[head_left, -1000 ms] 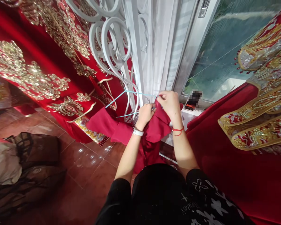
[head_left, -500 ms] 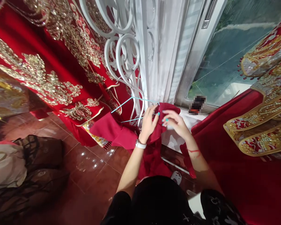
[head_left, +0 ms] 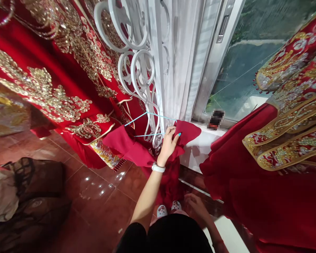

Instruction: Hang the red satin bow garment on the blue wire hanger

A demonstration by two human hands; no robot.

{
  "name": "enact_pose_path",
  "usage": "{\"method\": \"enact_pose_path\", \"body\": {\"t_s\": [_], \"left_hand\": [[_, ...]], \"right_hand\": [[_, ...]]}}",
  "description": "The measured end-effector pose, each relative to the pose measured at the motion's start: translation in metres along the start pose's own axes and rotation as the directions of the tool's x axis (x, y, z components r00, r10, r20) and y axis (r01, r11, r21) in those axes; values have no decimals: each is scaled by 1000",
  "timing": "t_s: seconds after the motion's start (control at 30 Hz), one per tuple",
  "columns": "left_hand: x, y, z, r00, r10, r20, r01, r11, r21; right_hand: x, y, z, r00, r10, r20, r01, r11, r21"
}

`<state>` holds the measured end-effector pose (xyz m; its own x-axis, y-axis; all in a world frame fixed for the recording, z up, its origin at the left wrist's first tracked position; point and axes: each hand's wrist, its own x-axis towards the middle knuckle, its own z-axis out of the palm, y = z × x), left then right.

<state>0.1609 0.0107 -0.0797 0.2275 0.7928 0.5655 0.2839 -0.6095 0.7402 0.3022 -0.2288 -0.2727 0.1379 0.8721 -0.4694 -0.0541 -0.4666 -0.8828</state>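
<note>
A plain red garment [head_left: 131, 147] hangs on a thin light-blue hanger [head_left: 144, 117] hooked on a white scrolled metal grille [head_left: 137, 66]. My left hand [head_left: 170, 142] is raised to the hanger's right end, fingers closed on the red cloth and the hanger wire there. My right hand [head_left: 197, 209] hangs low beside my leg, near the floor and the red skirt on the right; its fingers are curled and loose, and I cannot make out anything in them.
Red gowns with gold embroidery [head_left: 42, 88] hang at the left and a red embroidered dress [head_left: 284, 140] at the right. A window with a white sill [head_left: 200, 151] is ahead. Dark bags [head_left: 34, 196] lie on the tiled floor at the left.
My right hand has let go of the red cloth and dropped down beside my leg. My left hand stays at the hanger's right end.
</note>
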Motion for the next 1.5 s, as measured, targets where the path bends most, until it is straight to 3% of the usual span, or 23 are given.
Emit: {"method": "enact_pose_path", "body": {"t_s": [0.13,0.2,0.23,0.27,0.33,0.43,0.47,0.53,0.6,0.7,0.83,1.03,1.13,1.3,1.5], "left_hand": [[-46,9,-9,989,-34,-146,43,997,60],[-77,9,-25,974,-64,-215,87,991,102],[-90,9,-36,960,-89,-266,124,985,119],[-102,9,-49,933,-118,-339,173,975,138],[-112,12,-74,838,-149,-526,288,938,192],[-94,22,-108,697,-62,-714,396,864,311],[-82,24,-117,691,-38,-722,408,845,346],[-55,23,-132,721,-30,-692,435,797,419],[-35,15,-144,755,-53,-654,458,756,468],[-28,-2,-162,801,-109,-588,462,738,493],[-42,-8,-178,842,-58,-536,398,738,545],[-44,8,-168,832,-44,-553,436,668,603],[-39,11,-162,802,-72,-593,501,621,603],[-37,12,-159,765,-103,-636,562,590,580],[-31,12,-151,744,-139,-654,587,604,539]], "right_hand": [[33,-46,-18,981,-193,14,192,966,-174],[51,-74,-24,948,-317,-41,296,919,-261],[58,-90,-25,910,-405,-92,365,886,-286],[63,-108,-26,858,-492,-146,434,847,-305],[69,-148,-25,714,-655,-249,545,742,-390],[72,-218,-11,476,-859,-190,684,498,-534],[74,-240,-4,415,-900,-134,700,410,-584],[81,-277,16,354,-934,-44,682,290,-671],[93,-302,36,379,-926,-1,634,260,-729],[110,-319,56,456,-890,5,573,289,-767],[115,-329,54,517,-854,55,513,258,-819],[91,-346,39,563,-811,156,453,145,-879],[85,-350,39,590,-794,145,413,143,-900],[86,-352,41,589,-795,143,403,136,-905],[93,-350,56,597,-800,62,314,162,-936]]}}
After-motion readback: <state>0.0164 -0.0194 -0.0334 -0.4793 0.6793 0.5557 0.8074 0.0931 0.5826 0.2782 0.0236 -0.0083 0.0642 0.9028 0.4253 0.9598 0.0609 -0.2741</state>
